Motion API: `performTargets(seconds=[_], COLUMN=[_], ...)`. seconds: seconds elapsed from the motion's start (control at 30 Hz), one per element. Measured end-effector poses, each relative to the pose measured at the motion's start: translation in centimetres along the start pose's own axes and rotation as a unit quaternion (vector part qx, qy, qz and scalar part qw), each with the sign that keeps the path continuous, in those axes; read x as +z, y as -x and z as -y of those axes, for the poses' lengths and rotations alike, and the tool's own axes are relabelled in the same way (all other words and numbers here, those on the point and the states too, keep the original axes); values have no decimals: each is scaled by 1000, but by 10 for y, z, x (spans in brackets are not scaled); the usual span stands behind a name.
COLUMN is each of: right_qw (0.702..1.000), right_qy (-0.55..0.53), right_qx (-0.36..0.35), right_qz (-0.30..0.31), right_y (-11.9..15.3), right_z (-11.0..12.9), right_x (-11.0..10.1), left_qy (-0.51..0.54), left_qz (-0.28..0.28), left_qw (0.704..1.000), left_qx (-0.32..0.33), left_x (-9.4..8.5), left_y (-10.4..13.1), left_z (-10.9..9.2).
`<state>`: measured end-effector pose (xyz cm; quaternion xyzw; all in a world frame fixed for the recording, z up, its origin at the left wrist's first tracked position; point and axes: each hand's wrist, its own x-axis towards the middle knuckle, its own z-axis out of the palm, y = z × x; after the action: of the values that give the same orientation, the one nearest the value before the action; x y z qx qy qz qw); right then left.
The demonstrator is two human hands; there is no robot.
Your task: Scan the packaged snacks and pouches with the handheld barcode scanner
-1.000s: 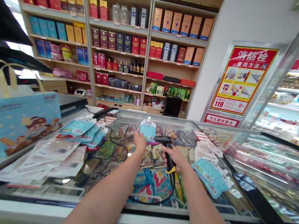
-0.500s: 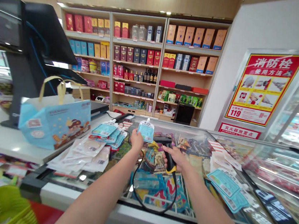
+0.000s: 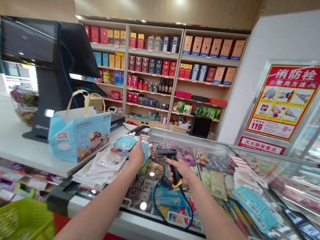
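The left hand (image 3: 137,156) touches blue pouches (image 3: 125,143) towards the freezer's (image 3: 137,219) left edge, its grip unclear; the right hand (image 3: 179,171) grasps a scanner (image 3: 168,152). White packets (image 3: 112,160) adjoin that pile; at least 2 other pouches (image 3: 250,199) lie rightward. Beyond, a bag (image 3: 79,138) stands on the worktop (image 3: 18,146), before shelves (image 3: 153,52).

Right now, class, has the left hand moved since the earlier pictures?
Yes: judged against the blue shopping bag, the left hand has moved left, closer to it, and is now at the blue pouches.
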<state>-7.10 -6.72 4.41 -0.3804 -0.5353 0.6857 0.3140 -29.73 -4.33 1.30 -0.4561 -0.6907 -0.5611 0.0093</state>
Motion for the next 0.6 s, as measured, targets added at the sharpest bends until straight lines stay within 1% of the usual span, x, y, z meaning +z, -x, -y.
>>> performTargets(seconds=[0.07, 0.17, 0.23, 0.3, 0.4, 0.47, 0.53, 0.6], right_qw=[1000, 1000, 1000, 1000, 999, 999, 998, 996], right_qy=[-2, -10, -14, -17, -27, -36, -45, -61], right_qx=[-1, 1, 2, 0, -6, -11, -15, -29], right_qz=[-1, -6, -14, -22, -32, -37, -49, -64], right_y=[-1, -1, 0, 2, 6, 10, 17, 27], right_z=[-2, -3, -4, -4, -4, -4, -3, -3], right_x=[-3, -8, -11, -15, -22, -31, -43, -58], left_qy=[-16, -69, -115, -153, -177, -165, -134, -93], left_qz=[2, 17, 30, 30, 12, 10, 32, 87], left_qw=[999, 995, 988, 980, 973, 973, 976, 976], left_qx=[29, 68, 96, 124, 150, 159, 169, 175], left_x=[3, 4, 3, 1, 3, 9, 21, 39], left_y=[2, 5, 9, 13, 19, 24, 32, 45], left_z=[4, 5, 2, -5, -21, -35, -52, -71])
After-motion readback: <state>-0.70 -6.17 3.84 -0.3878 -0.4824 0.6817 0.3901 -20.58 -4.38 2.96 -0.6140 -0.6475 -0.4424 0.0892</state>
